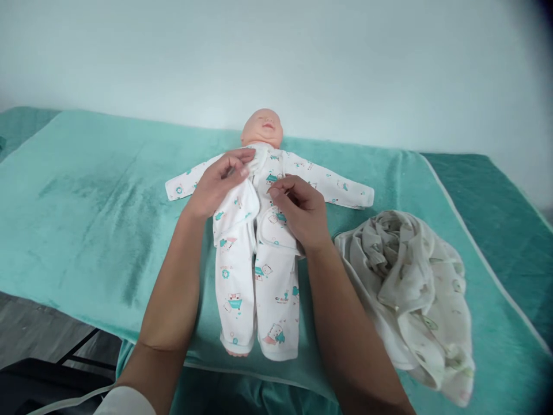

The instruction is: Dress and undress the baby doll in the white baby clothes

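A baby doll [261, 128] lies on its back on a teal blanket [95, 196], dressed in a white printed sleepsuit [242, 276] with arms spread. My left hand [218, 184] pinches the suit's front flap near the doll's chest on the left side. My right hand [298, 210] rests on the doll's belly, fingers curled and pinching the suit's fabric at the middle.
A crumpled pale muslin cloth [410, 288] lies on the blanket right of the doll. A darker teal cover [496, 219] shows at far right. A plain wall [302, 57] stands behind. The table's front edge drops to a dark floor [34, 346] at lower left.
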Motion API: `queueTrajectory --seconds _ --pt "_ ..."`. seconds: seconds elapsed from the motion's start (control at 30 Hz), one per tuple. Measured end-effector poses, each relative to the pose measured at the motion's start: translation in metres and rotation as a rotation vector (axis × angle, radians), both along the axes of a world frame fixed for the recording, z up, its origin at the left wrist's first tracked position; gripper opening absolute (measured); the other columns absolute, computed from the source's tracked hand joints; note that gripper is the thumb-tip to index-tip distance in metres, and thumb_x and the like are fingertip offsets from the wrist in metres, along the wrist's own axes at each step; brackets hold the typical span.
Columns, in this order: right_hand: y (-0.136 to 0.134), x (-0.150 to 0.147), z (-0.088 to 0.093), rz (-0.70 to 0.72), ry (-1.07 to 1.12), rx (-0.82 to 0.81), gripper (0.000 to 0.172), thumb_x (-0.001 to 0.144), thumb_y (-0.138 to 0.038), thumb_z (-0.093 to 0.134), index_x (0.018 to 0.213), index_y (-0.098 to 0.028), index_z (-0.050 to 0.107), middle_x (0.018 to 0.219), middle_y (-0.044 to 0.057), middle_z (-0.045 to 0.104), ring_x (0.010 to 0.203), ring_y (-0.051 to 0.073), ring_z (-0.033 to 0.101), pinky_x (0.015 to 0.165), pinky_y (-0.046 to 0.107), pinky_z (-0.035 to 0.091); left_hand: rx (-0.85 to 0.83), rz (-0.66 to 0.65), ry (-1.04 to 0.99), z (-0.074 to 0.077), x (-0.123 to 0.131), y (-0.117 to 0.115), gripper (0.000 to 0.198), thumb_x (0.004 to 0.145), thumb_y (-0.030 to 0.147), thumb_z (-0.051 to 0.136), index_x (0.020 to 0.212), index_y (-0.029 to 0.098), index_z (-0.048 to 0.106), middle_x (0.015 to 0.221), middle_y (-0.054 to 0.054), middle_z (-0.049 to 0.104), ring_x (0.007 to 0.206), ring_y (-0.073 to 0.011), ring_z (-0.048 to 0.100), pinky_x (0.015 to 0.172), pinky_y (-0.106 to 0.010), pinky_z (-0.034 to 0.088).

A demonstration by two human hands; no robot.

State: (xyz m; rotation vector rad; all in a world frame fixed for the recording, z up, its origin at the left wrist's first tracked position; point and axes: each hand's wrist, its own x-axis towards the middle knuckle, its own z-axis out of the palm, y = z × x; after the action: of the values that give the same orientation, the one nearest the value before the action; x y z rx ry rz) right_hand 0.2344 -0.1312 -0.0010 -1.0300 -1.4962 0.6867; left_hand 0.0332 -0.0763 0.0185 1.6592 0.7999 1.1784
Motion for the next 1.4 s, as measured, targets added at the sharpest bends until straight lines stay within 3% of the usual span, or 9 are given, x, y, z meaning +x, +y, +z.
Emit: queueTrajectory --seconds 0.17,0.33,0.5,0.6,0.8,0.9,1.1,1.23,1.4 --pt "0.000 0.003 0.001 -0.364 -0.065 0.103 0.049 0.097 -0.055 0.065 0.062 -0.025 0.049 0.063 -0.001 0.050 0.065 0.018 0.050 0.072 0.038 0.047 -0.075 0.459 -0.146 -0.014 0.001 0.012 0.041 0.094 0.061 0.068 0.086 0.024 0.052 0.108 -0.002 0.068 0.103 -0.0180 0.066 0.098 -0.035 0.054" --pt "0.016 0.050 -0.006 -0.663 -0.068 -0.073 0.050 0.094 -0.057 0.064 0.058 -0.025 0.051 0.056 -0.003 0.048 0.057 0.015 0.046 0.062 0.034 0.042 -0.215 0.917 -0.242 -0.023 -0.022 0.024 0.031 0.104 0.037 0.061 0.083 0.023 0.042 0.077 0.005 0.042 0.071 -0.0097 0.048 0.075 -0.023 0.048" --pt "0.023 0.069 -0.008 -0.618 -0.041 -0.166 0.026 0.086 -0.042 0.072 0.071 -0.023 0.067 0.070 0.000 0.069 0.069 0.019 0.063 0.074 0.037 0.051 -0.179 1.156 -0.295 -0.029 -0.038 0.022 0.019 0.105 0.021 0.049 0.089 0.024 0.040 0.085 0.004 0.048 0.075 -0.0094 0.053 0.075 -0.023 0.048" --pt "0.016 0.045 -0.006 -0.390 -0.049 -0.020 0.020 0.095 -0.041 0.065 0.095 -0.024 0.075 0.101 0.004 0.080 0.101 0.023 0.073 0.098 0.042 0.055 0.078 1.067 -0.048 -0.032 -0.030 0.019 0.003 0.102 0.021 0.052 0.103 0.024 0.053 0.109 -0.002 0.063 0.102 -0.0136 0.063 0.090 -0.026 0.053" --pt "0.021 0.021 -0.012 -0.085 -0.209 -0.046 0.037 0.102 -0.041 0.053 0.133 -0.030 0.070 0.152 0.003 0.065 0.147 0.025 0.054 0.129 0.050 0.037 0.286 0.586 0.623 -0.036 -0.008 0.024 0.032 0.103 0.026 0.047 0.126 0.027 0.070 0.141 -0.006 0.068 0.137 -0.0260 0.056 0.121 -0.045 0.041" --pt "0.038 0.026 -0.014 -0.100 -0.277 -0.086 0.038 0.100 -0.032 0.047 0.129 -0.034 0.072 0.152 -0.001 0.064 0.152 0.026 0.049 0.133 0.058 0.026 0.228 0.604 0.825 -0.037 -0.005 0.029 0.042 0.104 0.025 0.043 0.137 0.032 0.069 0.147 -0.005 0.067 0.137 -0.0294 0.056 0.121 -0.050 0.037" --pt "0.060 0.030 -0.012 -0.212 -0.484 -0.111 0.059 0.088 -0.018 0.041 0.139 -0.031 0.065 0.150 0.004 0.065 0.142 0.027 0.058 0.129 0.065 0.027 0.197 0.685 1.027 -0.033 -0.009 0.034 0.049 0.102 0.021 0.041 0.143 0.032 0.066 0.139 -0.007 0.071 0.128 -0.0317 0.060 0.108 -0.048 0.043" --pt "0.067 0.044 -0.021 -0.277 -0.662 -0.148 0.062 0.086 -0.017 0.037 0.139 -0.032 0.065 0.152 0.004 0.064 0.147 0.029 0.053 0.127 0.073 0.020 0.116 0.748 1.059 -0.030 -0.022 0.033 0.048 0.101 0.020 0.041 0.138 0.030 0.071 0.134 -0.010 0.072 0.121 -0.0325 0.063 0.099 -0.047 0.046" --pt "0.066 0.059 -0.025 -0.394 -0.703 -0.198 0.061 0.084 -0.013 0.037 0.131 -0.032 0.070 0.148 0.005 0.067 0.141 0.029 0.060 0.126 0.071 0.027 0.099 0.757 1.002 -0.033 -0.034 0.030 0.054 0.100 0.015 0.038 0.143 0.029 0.067 0.136 -0.008 0.071 0.120 -0.0291 0.065 0.098 -0.044 0.047"
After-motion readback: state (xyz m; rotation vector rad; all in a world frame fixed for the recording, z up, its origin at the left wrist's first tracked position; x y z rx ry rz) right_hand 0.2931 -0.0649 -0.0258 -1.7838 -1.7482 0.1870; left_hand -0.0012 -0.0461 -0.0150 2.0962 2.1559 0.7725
